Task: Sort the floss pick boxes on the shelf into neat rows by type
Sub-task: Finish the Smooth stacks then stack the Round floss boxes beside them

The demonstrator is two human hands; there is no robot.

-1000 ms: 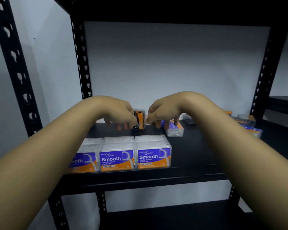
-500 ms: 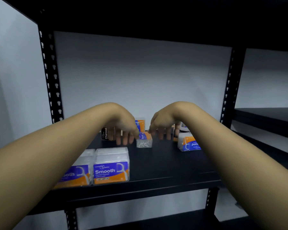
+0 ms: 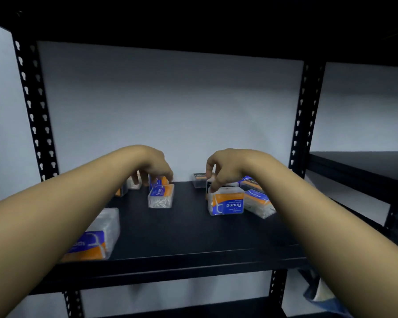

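On the black shelf [image 3: 193, 235] my right hand [image 3: 228, 171] reaches down and grips the top of a clear "Round" floss pick box [image 3: 225, 204] that stands upside down with its blue and orange label facing me. My left hand [image 3: 154, 166] curls its fingers and thumb round a blue and orange box [image 3: 158, 180] near the back wall. Just in front of that one lies another "Round" box [image 3: 160, 196], untouched. A "Smooth" box [image 3: 99, 237] stands at the front left, partly hidden by my left forearm.
A tilted "Round" box [image 3: 259, 203] leans to the right of the held one, with more boxes behind it. A dark charcoal box [image 3: 199, 180] sits at the back. Two small boxes [image 3: 133, 183] stand at the back left. Black perforated uprights [image 3: 305, 115] frame the shelf.
The view has swung right, leaving only one Smooth box in sight. My right hand moved onto the upside-down Round box, and my left hand stayed over the boxes at the back.
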